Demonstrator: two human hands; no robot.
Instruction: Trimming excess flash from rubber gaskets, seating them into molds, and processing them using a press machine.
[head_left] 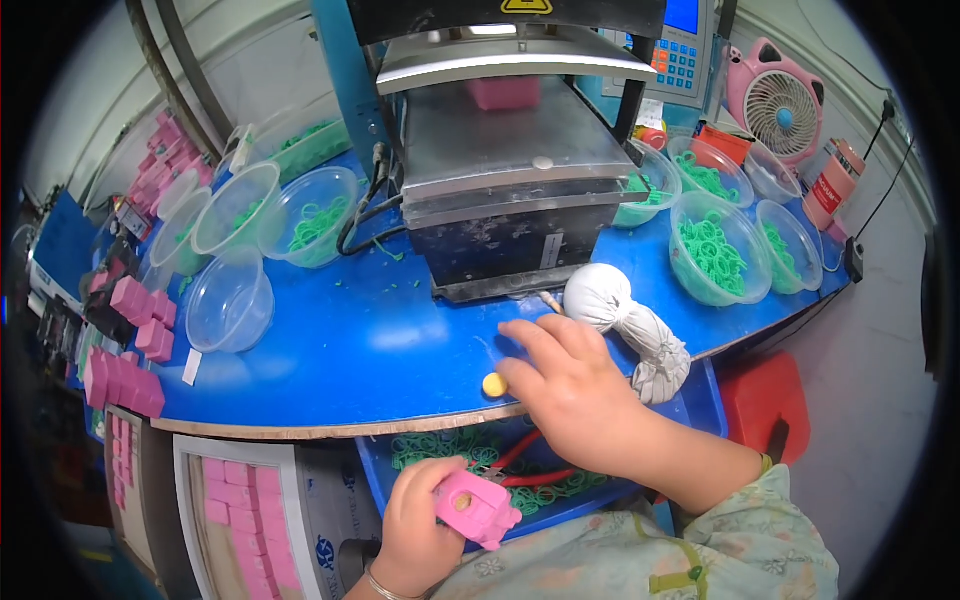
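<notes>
One nudge by the spread right hand could roll the round yellow piece off the blue worktop; the left hand grips a pink holed block.

The pink block looks smooth, the tabletop glossy.

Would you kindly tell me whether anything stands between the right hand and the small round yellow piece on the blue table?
Nothing visible does: the right hand has its fingers right beside the small round yellow piece. The white cloth bundle lies to the right, off that line.
</notes>
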